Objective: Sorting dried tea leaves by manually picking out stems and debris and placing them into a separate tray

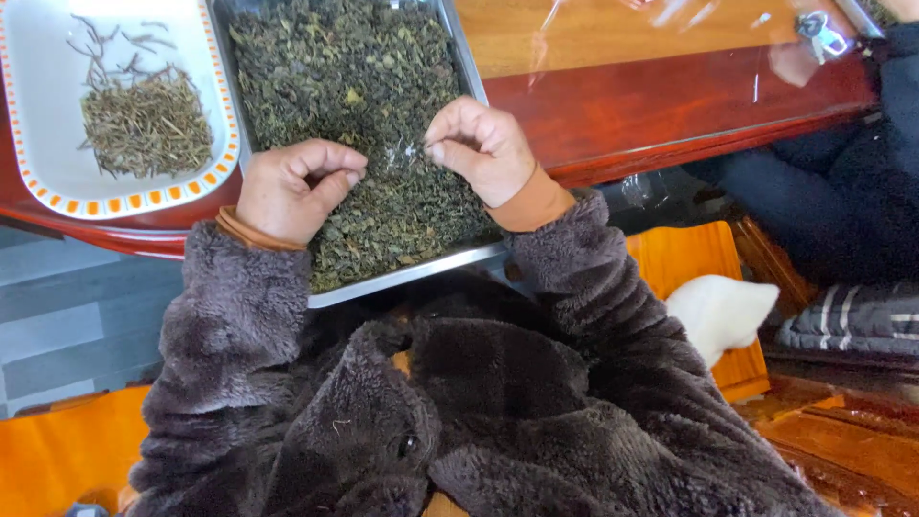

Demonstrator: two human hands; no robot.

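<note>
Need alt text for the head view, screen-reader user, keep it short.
Two hands, left hand and right hand, rest curled over a metal tray heaped with dried green leaves, fingertips pinched together. To the left, a white dish with an orange-patterned rim holds a small pile of thin stems. Both stand on a reddish wooden table; fuzzy dark brown sleeves fill the foreground.

Metal tray [466,257]: far end cut off by the top edge. White dish [38,57]: cropped at top and left. Left hand [292,190] and right hand [481,148]: curled fingertips hide whatever they pinch. Neighbouring person's dark sleeve [842,191]: cropped at right.
</note>
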